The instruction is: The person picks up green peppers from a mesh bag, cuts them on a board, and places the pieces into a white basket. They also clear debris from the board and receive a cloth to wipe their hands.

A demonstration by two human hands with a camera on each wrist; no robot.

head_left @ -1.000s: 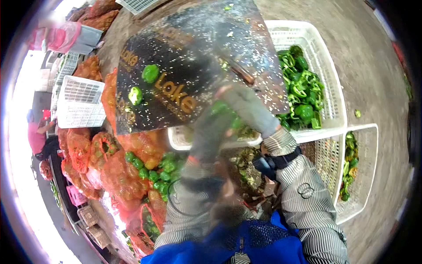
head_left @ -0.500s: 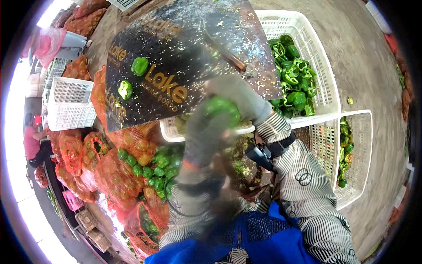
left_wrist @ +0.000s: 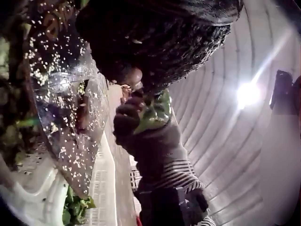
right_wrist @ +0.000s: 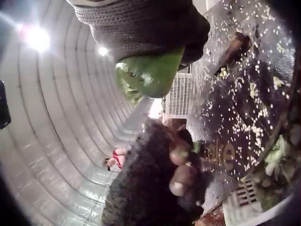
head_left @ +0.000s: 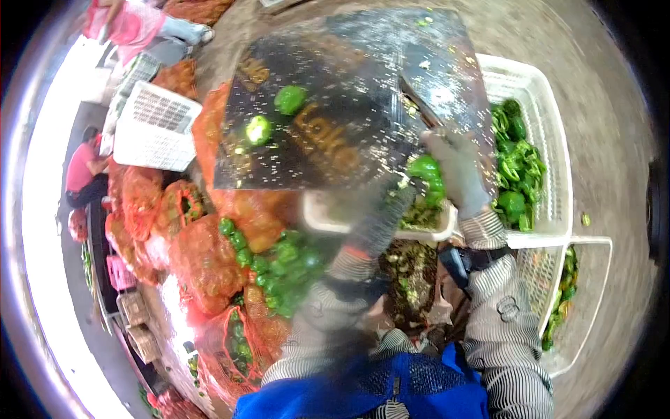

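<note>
In the head view, my right hand (head_left: 457, 171), in a grey glove, grips a green pepper (head_left: 427, 174) over the board's near edge. That pepper (right_wrist: 150, 75) hangs under my right hand (right_wrist: 141, 28) in the right wrist view. My left hand (head_left: 382, 218), darker-gloved and blurred, is just left of the pepper, with a small pale green piece (head_left: 403, 183) at its fingertips. Bare fingertips (right_wrist: 181, 176) of the left hand show curled through the glove in the right wrist view. A knife (head_left: 419, 101) lies on the seed-strewn black board (head_left: 363, 77).
Two more green peppers (head_left: 289, 100) (head_left: 258, 130) sit at the board's left. White crates (head_left: 555, 140) with cut peppers stand at the right. Red net sacks (head_left: 202, 258) and loose peppers (head_left: 279, 269) lie at the left. Another person (head_left: 87, 167) sits far left.
The head view has shifted, so the scene sits farther right. Both hands were around the pepper; now my right hand grips it, and my left hand is lower and slightly apart.
</note>
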